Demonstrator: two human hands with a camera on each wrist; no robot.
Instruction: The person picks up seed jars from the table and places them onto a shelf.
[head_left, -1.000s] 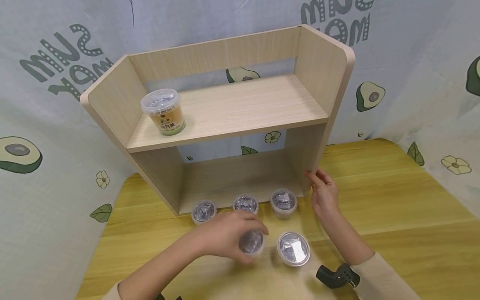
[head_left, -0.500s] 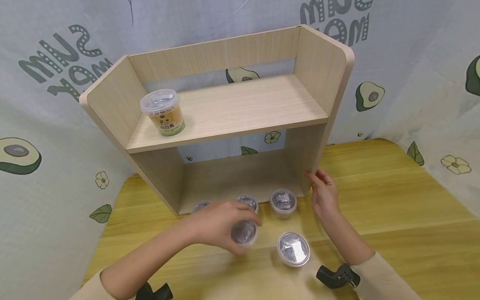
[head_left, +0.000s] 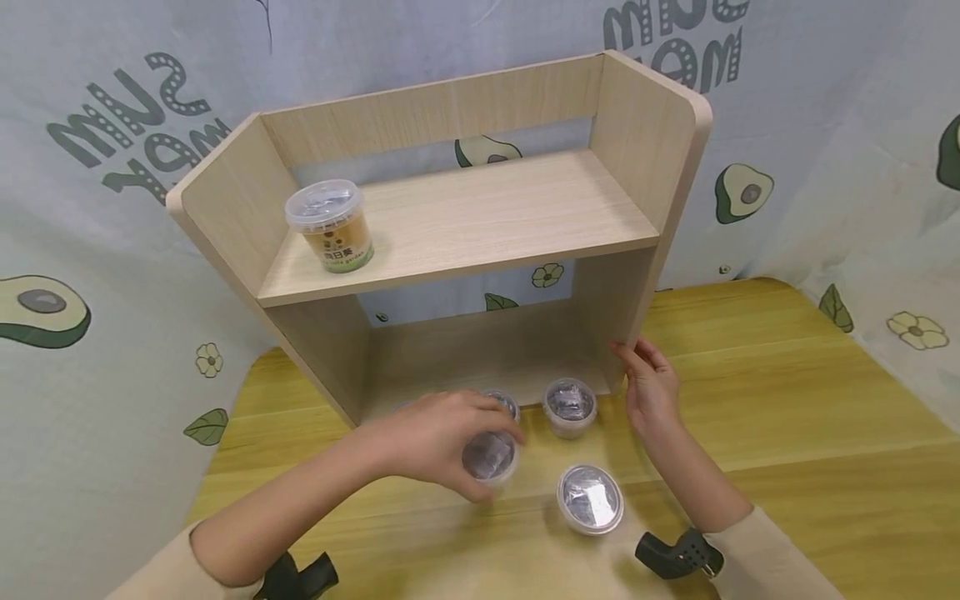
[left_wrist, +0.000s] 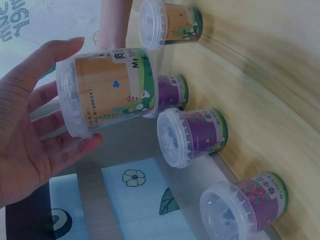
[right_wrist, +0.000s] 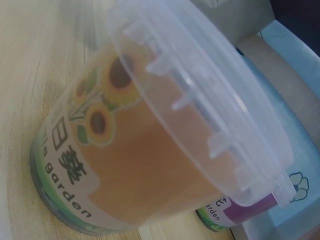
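My left hand [head_left: 450, 442] grips a lidded plastic cup with an orange label [left_wrist: 117, 90] by its lid, thumb on one side and fingers on the other. In the left wrist view this cup is held above the table. My right hand [head_left: 651, 392] pinches the front edge of the wooden shelf's right side panel [head_left: 637, 317]. Along the shelf's lower front stand purple-labelled cups, one at the right [head_left: 568, 404], one in the middle [left_wrist: 192, 137] and one at the left [left_wrist: 247, 205]; my left hand mostly covers the left one in the head view.
Another orange-labelled cup [head_left: 590, 500] stands on the wood-grain table [head_left: 810, 433], nearer me. A sunflower-labelled cup [head_left: 330, 227] sits at the left of the shelf's upper board [head_left: 480, 208]. Printed cloth [head_left: 840, 100] hangs behind the shelf.
My left hand has carried the orange-labelled cup leftward and closer to the shelf, covering more of the left purple cup. My right hand has stayed on the side panel.
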